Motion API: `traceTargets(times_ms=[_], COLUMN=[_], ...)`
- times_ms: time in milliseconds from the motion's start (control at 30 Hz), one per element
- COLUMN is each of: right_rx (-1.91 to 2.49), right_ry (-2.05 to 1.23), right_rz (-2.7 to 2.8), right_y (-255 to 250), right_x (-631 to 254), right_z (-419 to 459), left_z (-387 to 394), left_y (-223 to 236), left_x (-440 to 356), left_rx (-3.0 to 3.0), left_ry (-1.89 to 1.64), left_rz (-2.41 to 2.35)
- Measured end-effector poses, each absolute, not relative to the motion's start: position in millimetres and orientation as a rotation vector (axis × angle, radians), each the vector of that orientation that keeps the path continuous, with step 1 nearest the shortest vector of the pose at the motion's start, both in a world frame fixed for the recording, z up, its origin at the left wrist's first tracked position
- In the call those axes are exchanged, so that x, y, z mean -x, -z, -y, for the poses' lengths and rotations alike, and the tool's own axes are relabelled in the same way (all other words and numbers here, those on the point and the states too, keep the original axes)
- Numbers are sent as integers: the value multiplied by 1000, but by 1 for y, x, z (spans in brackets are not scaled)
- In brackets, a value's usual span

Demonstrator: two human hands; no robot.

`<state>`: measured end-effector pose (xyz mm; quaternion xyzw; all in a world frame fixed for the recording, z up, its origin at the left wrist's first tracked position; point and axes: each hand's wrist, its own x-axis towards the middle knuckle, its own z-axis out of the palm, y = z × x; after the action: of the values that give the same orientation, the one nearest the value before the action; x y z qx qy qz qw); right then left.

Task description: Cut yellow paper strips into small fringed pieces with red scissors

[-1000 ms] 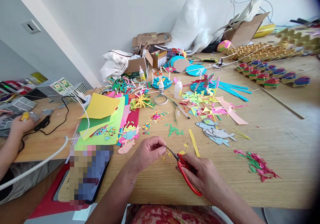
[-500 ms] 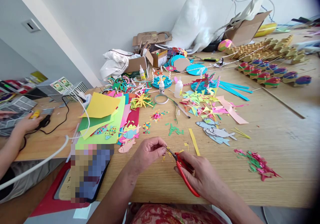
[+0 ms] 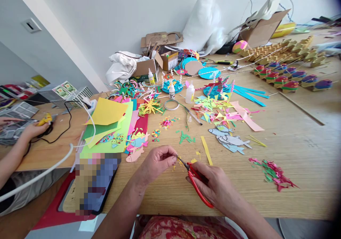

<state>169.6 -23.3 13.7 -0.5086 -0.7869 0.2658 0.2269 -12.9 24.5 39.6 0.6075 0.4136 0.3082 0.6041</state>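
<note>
Right hand [image 3: 214,182]: fingers wrapped around the handles of red-handled scissors [image 3: 197,191], held above the desk [image 3: 298,139] near the middle of its near edge, blades pointing up-left. Left hand [image 3: 161,160]: thumb and forefinger pinched together at the blade tips; any piece between them is too small to tell.

Beside and under the blades: small yellow scraps [image 3: 193,160]. Just beyond, a yellow paper strip [image 3: 206,150] lies flat, with green clippings [image 3: 185,137] to its left. Grey-blue paper fish [image 3: 230,142] overlap farther right; red and green shreds [image 3: 279,176] lie toward the near right corner.

Toward the left edge: stacked coloured paper [image 3: 109,111], cut fish [image 3: 137,143] at its near side. Mid-desk: a tape roll [image 3: 171,105], near a white glue bottle [image 3: 190,94]. Far right corner: painted egg-carton pieces [image 3: 290,86]. Far edge: an open cardboard box [image 3: 146,69].
</note>
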Motion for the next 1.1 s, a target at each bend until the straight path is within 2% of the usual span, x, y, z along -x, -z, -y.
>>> traceTargets(times_ms=[600,1100], right_rx=[1401,1418], right_ry=[-778,-751], right_rz=[2134,2186], right_y=[-9,-16], right_x=[-167,-168], right_z=[23,25], left_z=[-15,-17], left_y=[-28,-34], left_x=[11,14], left_rx=[-1294,-1431], left_ry=[-838,-726], left_rz=[-995,-930])
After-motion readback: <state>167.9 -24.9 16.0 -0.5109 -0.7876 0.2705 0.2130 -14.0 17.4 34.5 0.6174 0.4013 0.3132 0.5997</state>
